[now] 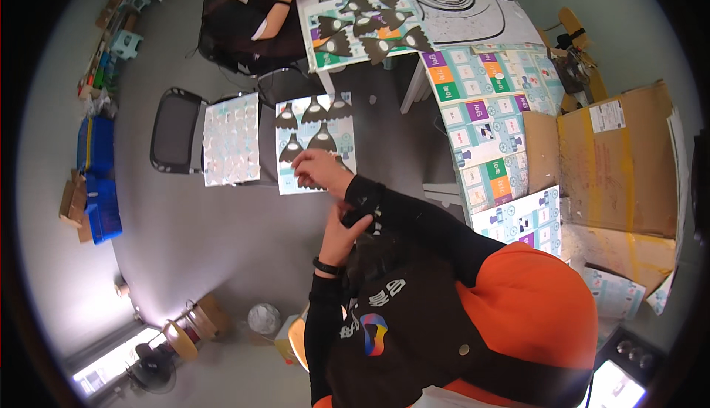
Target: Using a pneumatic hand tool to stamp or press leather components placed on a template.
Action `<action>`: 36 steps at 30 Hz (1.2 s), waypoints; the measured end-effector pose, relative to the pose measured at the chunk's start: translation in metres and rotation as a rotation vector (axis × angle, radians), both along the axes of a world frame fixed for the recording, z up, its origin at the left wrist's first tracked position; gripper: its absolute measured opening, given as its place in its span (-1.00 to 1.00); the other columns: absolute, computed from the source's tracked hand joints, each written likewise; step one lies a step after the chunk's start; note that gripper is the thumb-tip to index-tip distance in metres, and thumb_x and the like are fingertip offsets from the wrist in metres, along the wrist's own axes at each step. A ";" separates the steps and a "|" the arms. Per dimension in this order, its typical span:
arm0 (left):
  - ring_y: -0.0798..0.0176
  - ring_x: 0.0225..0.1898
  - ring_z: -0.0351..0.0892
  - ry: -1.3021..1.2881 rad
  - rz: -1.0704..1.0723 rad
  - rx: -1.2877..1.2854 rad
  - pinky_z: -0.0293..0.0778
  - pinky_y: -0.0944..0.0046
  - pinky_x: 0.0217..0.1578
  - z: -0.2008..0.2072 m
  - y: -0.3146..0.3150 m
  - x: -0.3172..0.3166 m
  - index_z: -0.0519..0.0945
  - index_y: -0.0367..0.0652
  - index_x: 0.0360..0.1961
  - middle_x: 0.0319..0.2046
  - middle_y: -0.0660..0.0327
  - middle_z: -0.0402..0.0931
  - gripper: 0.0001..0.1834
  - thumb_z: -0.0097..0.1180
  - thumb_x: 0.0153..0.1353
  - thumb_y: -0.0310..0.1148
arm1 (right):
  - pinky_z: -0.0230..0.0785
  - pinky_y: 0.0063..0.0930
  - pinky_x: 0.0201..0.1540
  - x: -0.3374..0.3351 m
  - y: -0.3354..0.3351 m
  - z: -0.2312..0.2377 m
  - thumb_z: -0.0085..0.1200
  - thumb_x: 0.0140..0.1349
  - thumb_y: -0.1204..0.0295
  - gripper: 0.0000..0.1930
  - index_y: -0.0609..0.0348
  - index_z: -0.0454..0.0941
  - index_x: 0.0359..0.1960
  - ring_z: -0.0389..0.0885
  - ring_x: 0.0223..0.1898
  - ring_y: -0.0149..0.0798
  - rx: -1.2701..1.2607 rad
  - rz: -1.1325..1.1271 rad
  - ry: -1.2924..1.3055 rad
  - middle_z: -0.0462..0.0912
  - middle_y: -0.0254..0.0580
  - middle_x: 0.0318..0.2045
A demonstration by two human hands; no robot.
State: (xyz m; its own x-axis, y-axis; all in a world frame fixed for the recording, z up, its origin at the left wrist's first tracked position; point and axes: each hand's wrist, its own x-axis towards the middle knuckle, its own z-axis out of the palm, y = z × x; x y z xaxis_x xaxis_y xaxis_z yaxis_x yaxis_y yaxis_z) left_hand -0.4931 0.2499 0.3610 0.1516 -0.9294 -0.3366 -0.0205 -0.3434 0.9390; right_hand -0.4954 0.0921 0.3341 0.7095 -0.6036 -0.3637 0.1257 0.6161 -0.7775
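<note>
My right hand (pixel 323 171) reaches over the near part of a white printed board (pixel 285 182), its fingers loosely bent and apart. Beneath and around it lie several dark flared pieces (pixel 322 139) with scalloped edges and pale oval spots. Whether the fingertips touch a piece cannot be made out. My left hand (pixel 340 239), banded in black at the wrist, is close to my right cuff, beside my dark apron. Its thumb sticks out away from the fingers, whose tips are blurred near the right wrist. Nothing shows in either hand.
Left of the board, a sheet of pale cut shapes (pixel 231 140) lies by a black chair (pixel 176 131). Ahead, a co-worker (pixel 248 20) sits at a table bearing more dark pieces (pixel 367 24). Printed boards (pixel 484 131) and a large cardboard box (pixel 617 164) line the right.
</note>
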 end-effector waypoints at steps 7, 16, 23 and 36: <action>0.22 -0.25 0.67 0.413 0.279 0.102 0.64 0.20 -0.24 0.018 0.012 -0.009 0.41 -0.22 -0.06 -0.23 0.16 0.58 -0.67 0.26 0.21 -0.48 | 0.49 -0.51 -0.43 0.009 0.019 0.010 -0.09 0.23 0.59 -0.87 0.26 0.55 -0.32 0.63 -0.49 -0.37 -0.261 0.061 0.027 0.63 -0.24 -0.46; 0.21 -0.32 0.67 -0.443 0.113 -0.119 0.56 0.24 -0.30 0.046 0.061 0.020 0.45 -0.33 -0.20 -0.40 0.17 0.63 -0.60 0.36 0.12 -0.30 | 0.53 -0.41 -0.30 0.004 0.077 0.004 -0.10 0.14 0.63 -0.83 0.26 0.55 -0.29 0.60 -0.36 -0.34 0.067 0.064 -0.053 0.59 -0.22 -0.39; -0.09 -0.13 0.47 -0.901 0.603 -0.326 0.45 0.05 -0.08 0.059 0.133 -0.037 0.49 -0.20 -0.15 -0.20 0.04 0.45 -0.57 0.31 -0.12 -0.45 | 0.48 -0.46 -0.29 0.038 0.146 0.015 0.05 0.21 0.49 -0.87 0.18 0.55 -0.22 0.62 -0.31 -0.35 -0.162 0.459 0.065 0.62 -0.25 -0.30; 0.05 -0.30 0.57 -1.217 1.089 -0.163 0.55 0.11 -0.26 0.073 0.252 -0.066 0.51 -0.17 -0.31 -0.40 0.14 0.50 -0.79 0.16 -0.01 -0.41 | 0.55 -0.30 0.11 0.057 0.287 -0.016 -0.26 0.21 0.87 -0.69 0.41 0.43 -0.09 0.57 -0.02 -0.07 0.470 0.789 0.091 0.50 0.06 -0.09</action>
State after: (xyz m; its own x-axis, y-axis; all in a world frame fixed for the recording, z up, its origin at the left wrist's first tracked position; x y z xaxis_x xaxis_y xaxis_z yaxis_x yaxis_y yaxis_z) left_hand -0.5593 0.5017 0.4341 0.8053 -0.2257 0.5483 -0.5597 -0.5944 0.5774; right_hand -0.4389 0.3787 0.3184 0.8090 0.2669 -0.5238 -0.5148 0.7519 -0.4119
